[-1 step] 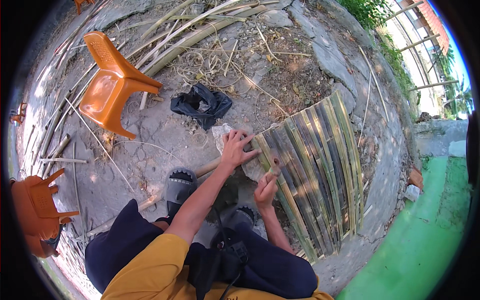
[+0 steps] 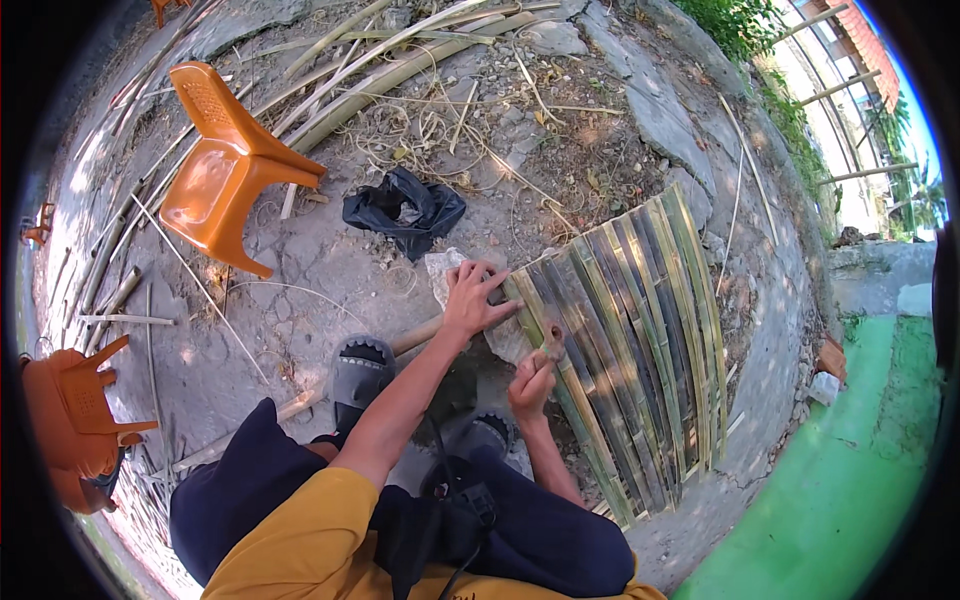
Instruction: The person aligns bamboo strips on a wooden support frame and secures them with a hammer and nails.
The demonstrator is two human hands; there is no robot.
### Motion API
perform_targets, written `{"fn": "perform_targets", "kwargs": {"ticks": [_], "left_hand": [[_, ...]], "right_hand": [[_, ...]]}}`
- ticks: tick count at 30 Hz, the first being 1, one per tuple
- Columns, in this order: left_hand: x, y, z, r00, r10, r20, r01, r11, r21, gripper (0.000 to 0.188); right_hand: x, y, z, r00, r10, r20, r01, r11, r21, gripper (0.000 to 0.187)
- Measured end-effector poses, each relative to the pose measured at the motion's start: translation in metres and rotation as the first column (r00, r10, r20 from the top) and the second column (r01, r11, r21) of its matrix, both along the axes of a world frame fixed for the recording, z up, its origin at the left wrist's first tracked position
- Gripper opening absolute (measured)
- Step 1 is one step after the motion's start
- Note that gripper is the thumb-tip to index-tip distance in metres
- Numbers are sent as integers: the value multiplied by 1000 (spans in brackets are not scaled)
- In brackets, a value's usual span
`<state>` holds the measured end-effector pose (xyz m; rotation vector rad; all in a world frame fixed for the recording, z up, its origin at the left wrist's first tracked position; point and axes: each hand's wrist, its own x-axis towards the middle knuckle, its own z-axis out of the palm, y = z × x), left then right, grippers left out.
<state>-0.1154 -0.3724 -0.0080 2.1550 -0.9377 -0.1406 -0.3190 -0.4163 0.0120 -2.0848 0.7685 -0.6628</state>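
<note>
A panel of split bamboo slats (image 2: 630,350), green, tan and dark, fans out at my right side. My left hand (image 2: 472,300) is at the upper end of its nearest slat (image 2: 530,306), thumb on one side and fingers on the other; anything small between the fingertips is hidden. Lower along that slat, my right hand (image 2: 531,385) is closed round the short handle of what looks like a hammer (image 2: 553,344), its brownish head just above the fist and over the slat. A pale stone block (image 2: 440,274) lies under and beside my left hand.
A black plastic bag (image 2: 405,212) lies ahead. An orange plastic chair (image 2: 215,180) stands at the left, with another chair (image 2: 80,400) nearer. Bamboo poles (image 2: 360,95) and thin strips litter the cracked ground. A bamboo pole (image 2: 415,335) runs beside my shoe. A green-painted surface (image 2: 820,450) lies right.
The hammer's head has shifted slightly down toward my right hand and tilted. My left hand and the bamboo panel stay in place.
</note>
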Motion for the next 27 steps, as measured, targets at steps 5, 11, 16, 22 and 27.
{"fn": "perform_targets", "kwargs": {"ticks": [5,11,16,22,27], "left_hand": [[2,4,-3,1000,-16,-2,16,1000,22,67],[-1,6,-4,1000,-21,11,21,1000,8,67],[2,5,-4,1000,-11,22,12,1000,-12,64],[3,10,-12,998,-19,64,19,1000,1,61],[-2,2,-3,999,-11,38,11,1000,1,62]], "right_hand": [[8,4,5,997,-6,-73,8,999,33,26],[35,-21,3,940,99,-327,-112,993,-21,33],[21,-6,19,1000,-14,5,14,1000,-22,24],[39,-6,15,973,48,-224,-55,998,-25,22],[15,-3,8,997,71,40,-70,997,-12,33]]}}
